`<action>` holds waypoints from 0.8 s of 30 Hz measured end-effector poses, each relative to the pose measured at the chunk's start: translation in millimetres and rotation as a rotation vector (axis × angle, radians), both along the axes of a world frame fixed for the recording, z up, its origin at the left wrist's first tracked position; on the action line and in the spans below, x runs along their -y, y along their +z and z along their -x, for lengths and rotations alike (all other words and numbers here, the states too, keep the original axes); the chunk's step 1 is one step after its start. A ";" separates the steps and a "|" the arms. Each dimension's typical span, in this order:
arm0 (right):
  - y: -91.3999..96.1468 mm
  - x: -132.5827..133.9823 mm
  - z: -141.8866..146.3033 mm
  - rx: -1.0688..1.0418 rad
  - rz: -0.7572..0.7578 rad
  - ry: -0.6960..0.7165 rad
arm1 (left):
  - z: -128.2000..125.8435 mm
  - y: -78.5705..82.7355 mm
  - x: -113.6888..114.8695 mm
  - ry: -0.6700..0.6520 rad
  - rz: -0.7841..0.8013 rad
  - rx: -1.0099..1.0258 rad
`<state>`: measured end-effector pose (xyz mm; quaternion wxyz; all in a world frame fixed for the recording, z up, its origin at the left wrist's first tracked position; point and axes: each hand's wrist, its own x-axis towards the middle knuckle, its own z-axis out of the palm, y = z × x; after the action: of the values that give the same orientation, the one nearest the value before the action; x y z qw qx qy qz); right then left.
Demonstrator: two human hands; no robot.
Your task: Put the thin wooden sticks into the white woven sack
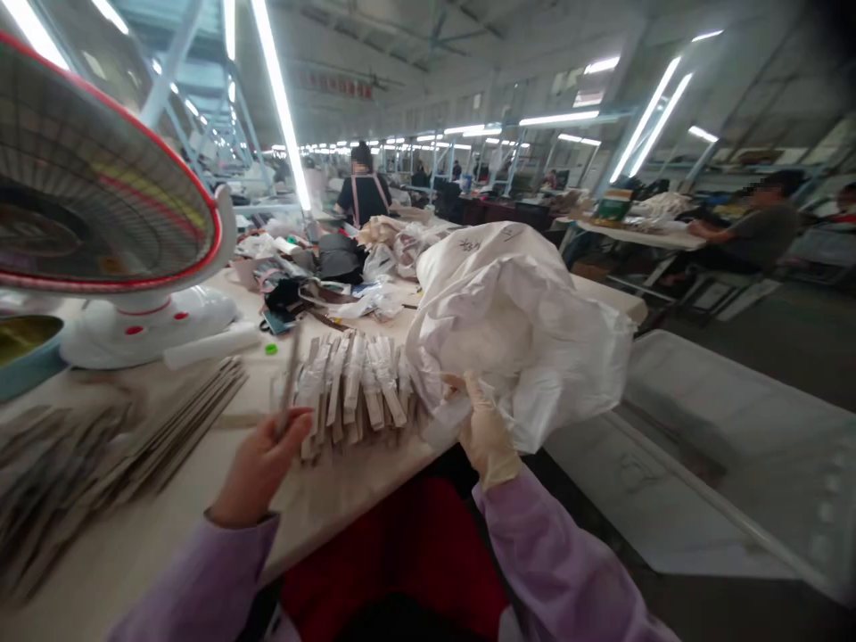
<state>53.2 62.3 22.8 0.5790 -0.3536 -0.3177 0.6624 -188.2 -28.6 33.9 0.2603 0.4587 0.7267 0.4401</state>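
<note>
My left hand (258,468) is bare and closed round a thin flat strip (290,379) that stands up from its fingers, just left of a fanned row of white-wrapped flat pieces (358,388) lying on the table (167,526). My right hand (482,428) wears a pale glove and grips the lower edge of a big crumpled white plastic bag (514,330), which bulges above the table's right corner. Both sleeves are lilac.
A white and red fan (100,223) stands at the left with a white tube (210,346) beside its base. Stacked grey flat sheets (100,464) lie at the near left. Bags and dark items clutter the far table. People sit at other tables. A white bin (736,446) is at right.
</note>
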 end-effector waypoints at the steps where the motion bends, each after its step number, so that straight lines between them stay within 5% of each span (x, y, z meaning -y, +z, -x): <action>1: -1.7 3.0 2.3 -0.004 0.002 0.014 | -27.0 3.8 -1.1 -0.111 -0.013 0.057; 4: -7.5 14.4 6.8 0.047 -0.011 0.029 | -97.3 -1.3 -16.9 -0.385 -0.035 0.249; 7: -12.1 24.5 1.0 0.132 -0.065 0.054 | -131.0 -14.4 -35.7 -0.423 -0.059 0.318; 11: -15.7 24.5 -17.6 0.146 -0.113 0.227 | -131.9 -10.8 -44.1 -0.456 -0.102 0.309; 14: -16.7 11.4 -30.3 0.143 -0.100 0.105 | -122.3 -3.6 -36.4 -0.494 -0.117 0.294; 19: -12.2 -12.3 -41.2 -0.013 0.059 -0.155 | -114.5 -15.4 -10.2 -0.580 0.108 0.379; 24: -3.4 -13.3 -38.5 -0.057 0.036 -0.146 | -122.5 -25.9 2.1 -0.614 0.169 0.407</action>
<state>91.7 75.5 19.4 0.6280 -0.3674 -0.2625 0.6339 -65.7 -30.7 8.0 0.5561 0.5354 0.5223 0.3624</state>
